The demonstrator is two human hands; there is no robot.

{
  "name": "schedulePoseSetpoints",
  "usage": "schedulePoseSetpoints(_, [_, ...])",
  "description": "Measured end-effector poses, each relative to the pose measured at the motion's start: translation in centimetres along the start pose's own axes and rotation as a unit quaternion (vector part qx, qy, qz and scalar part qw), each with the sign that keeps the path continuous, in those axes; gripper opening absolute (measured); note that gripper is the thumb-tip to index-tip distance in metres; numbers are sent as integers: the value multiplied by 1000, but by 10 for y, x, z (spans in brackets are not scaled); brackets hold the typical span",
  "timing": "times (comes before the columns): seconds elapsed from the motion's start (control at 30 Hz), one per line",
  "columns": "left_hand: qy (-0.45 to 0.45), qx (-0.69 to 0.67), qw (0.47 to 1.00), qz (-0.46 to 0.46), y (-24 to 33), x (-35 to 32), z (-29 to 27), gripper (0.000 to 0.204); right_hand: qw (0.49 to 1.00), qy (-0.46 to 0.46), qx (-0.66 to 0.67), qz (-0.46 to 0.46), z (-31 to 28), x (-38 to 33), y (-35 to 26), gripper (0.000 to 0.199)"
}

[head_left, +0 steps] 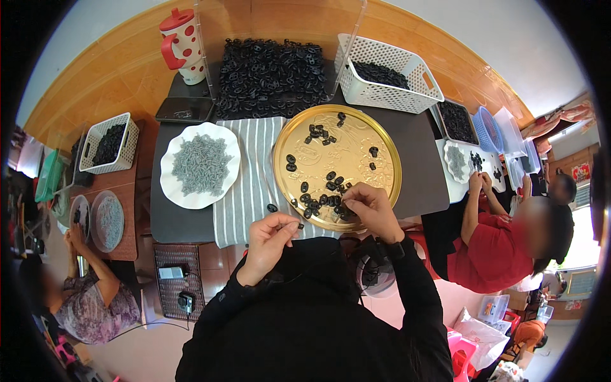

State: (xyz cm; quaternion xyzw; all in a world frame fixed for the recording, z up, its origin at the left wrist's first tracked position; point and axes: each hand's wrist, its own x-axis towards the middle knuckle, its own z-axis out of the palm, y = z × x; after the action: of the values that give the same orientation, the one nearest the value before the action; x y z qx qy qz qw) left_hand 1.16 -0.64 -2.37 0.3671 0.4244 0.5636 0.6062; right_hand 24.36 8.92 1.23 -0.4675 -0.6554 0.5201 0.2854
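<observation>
My left hand point(268, 245) is closed in a pinch on a small black plastic piece point(301, 226) at the near edge of the striped cloth point(254, 172). My right hand point(374, 211) reaches over the near right of the round gold tray point(280, 137). Its fingers are pinched together by a loose group of black oval pieces point(331, 200); what lies between the fingertips is hidden. Another black oval piece point(272, 208) rests on the cloth beyond my left hand. Small grey screw-like parts point(202, 164) fill a white scalloped plate point(170, 191) left of the tray.
Behind stand a heap of black pieces point(270, 76), a white perforated basket point(391, 95) and a red-lidded tumbler point(184, 48). A black phone-like slab point(184, 109) lies at the table's far left. People work at tables on the left point(95, 293) and right point(493, 245).
</observation>
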Motion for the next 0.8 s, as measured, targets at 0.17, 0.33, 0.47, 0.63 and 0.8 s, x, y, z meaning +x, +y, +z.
schedulePoseSetpoints(0.17, [-2, -17, 1000, -2, 1, 1, 4, 11, 991, 14, 134, 20, 3, -4, 4, 6])
schedulePoseSetpoints(0.33, [-8, -8, 1000, -10, 6, 2, 13, 11, 983, 26, 182, 17, 9, -6, 5, 12])
schedulePoseSetpoints(0.47, [-8, -5, 1000, -8, 5, 5, 20, 12, 984, 17, 179, 13, 12, -9, 3, 16])
schedulePoseSetpoints(0.63, [-36, -23, 999, -17, 11, 15, 36, 11, 983, 26, 181, -12, 19, -12, -5, 18])
schedulePoseSetpoints(0.8, [-18, -5, 1000, -18, 11, 29, 49, 11, 981, 20, 194, -4, 26, -12, -3, 17])
